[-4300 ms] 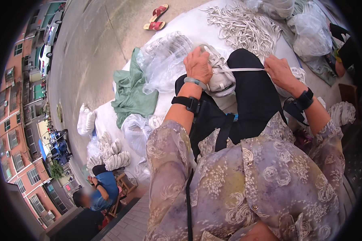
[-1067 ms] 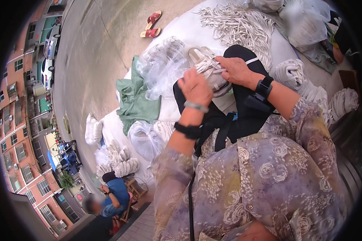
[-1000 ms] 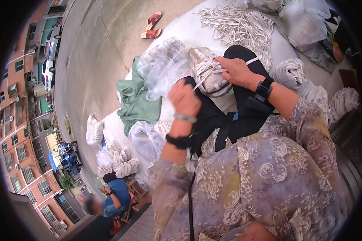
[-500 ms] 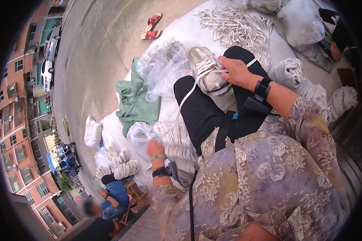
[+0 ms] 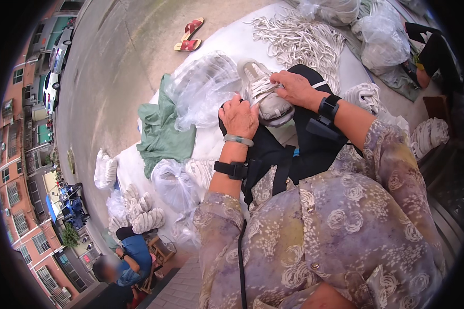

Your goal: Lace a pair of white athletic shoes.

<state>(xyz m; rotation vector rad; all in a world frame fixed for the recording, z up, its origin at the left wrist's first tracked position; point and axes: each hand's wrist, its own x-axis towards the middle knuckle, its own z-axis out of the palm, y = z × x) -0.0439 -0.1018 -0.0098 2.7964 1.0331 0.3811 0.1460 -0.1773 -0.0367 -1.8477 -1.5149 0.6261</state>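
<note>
A light beige and white lace-up sneaker (image 5: 274, 107) rests across my dark-trousered lap, toe toward me, with a white shoelace (image 5: 260, 88) threaded through its upper. From the right, my right hand (image 5: 298, 91) reaches over the tongue area, its fingers pinched on the lace. At the shoe's left side is my left hand (image 5: 239, 119), fingers bent and thumb against the lace by the eyelets. The tips of its fingers are partly hidden. A short white lace end (image 5: 319, 84) shows beyond my right hand, over my right knee.
A heap of loose white laces (image 5: 304, 44) lies on the white sheet ahead. Clear plastic bags of shoes (image 5: 206, 85) and a green cloth (image 5: 165, 131) are at left. More stacked shoes (image 5: 429, 135) stand at right. Red sandals (image 5: 188, 45) lie farther off; a co-worker (image 5: 134, 262) sits lower left.
My left hand has come up from beside the bags at lower left to the shoe's left side. My right hand has shifted slightly left over the laces.
</note>
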